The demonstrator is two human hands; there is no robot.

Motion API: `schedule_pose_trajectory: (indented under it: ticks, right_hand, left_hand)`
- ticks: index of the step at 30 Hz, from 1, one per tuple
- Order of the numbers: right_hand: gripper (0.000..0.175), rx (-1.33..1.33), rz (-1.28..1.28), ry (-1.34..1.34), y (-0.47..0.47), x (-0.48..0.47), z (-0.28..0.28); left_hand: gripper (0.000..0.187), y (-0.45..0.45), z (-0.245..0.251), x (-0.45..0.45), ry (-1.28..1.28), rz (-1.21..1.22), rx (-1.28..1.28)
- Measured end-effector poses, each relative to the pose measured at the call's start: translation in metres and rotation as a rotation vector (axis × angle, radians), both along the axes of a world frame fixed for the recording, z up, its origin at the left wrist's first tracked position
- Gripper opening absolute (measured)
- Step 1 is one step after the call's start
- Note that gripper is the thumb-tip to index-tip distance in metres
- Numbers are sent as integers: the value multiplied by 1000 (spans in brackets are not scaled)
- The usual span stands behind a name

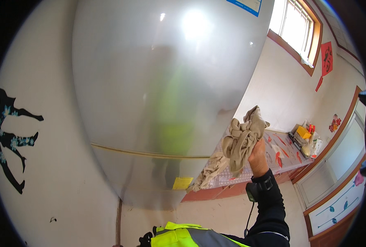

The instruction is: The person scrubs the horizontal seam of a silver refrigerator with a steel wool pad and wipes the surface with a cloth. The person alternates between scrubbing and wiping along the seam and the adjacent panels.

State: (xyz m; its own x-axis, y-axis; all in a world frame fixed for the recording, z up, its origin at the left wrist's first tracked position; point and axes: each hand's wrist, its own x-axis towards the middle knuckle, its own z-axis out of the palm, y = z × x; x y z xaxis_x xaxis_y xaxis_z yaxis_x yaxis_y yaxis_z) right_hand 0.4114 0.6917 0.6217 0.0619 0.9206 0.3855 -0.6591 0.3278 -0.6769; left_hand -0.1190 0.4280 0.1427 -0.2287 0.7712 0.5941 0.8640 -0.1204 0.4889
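Observation:
My right hand (258, 158) is closed around a bunched beige cloth (244, 139), raised beside the right edge of a tall, glossy silver-grey refrigerator (124, 92). The front of the refrigerator mirrors a blurred yellow-green vest. Low on it is a yellow label (182, 183), with a blue-and-white label (246, 5) at the top; both bear writing. A second crumpled beige cloth (212, 168) lies on the patterned cover of a long surface behind the held cloth. My left hand is out of view.
The covered surface (281, 151) runs along the wall, with bags, a yellow box (303, 132) and other packages at its far end. A barred window (295, 27) is above, a framed door (331, 166) at right. The left wall carries black floral decals (7, 136).

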Motion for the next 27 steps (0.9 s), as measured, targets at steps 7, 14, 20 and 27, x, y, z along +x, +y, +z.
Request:
schedule_pose_trajectory:
  ticks: [7,14,20,27]
  right_hand:
    - [39,414,-561,-199,44,35,108]
    - [37,862,-1751,-1090,134,19,239]
    - [48,811,-1492,-933,144,9,145]
    - [47,580,-1517,-1178,110,-19,-67]
  left_hand:
    - [17,7,12,16,-429,147,-476]
    - [9,8,42,27,-299,38,-412]
    - [12,-1,4,34,-440,-90,-12]
    - [18,6,33,14,-262,242,-244]
